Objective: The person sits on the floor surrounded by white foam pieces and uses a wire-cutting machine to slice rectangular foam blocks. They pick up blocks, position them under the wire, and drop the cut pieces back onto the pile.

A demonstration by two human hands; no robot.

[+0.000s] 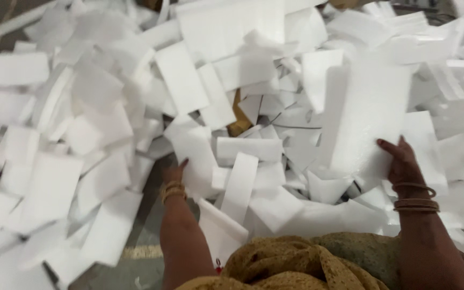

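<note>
A large heap of white foam sheet pieces [226, 80] covers the floor in front of me. My right hand [404, 164], with bangles on the wrist, grips the lower edge of a tall stack of white foam sheets [369, 115] standing upright in the heap. My left hand [174, 174], also wearing bangles, reaches low into the pile and touches a flat white foam piece [197, 156]; its fingers are mostly hidden under that piece.
Loose white foam strips and rectangles lie everywhere, blurred at the left. A patch of grey floor [146, 236] with a yellow line shows beside my left arm. A brown cardboard scrap [239, 124] pokes from the heap. Mustard patterned cloth [296, 263] covers my lap.
</note>
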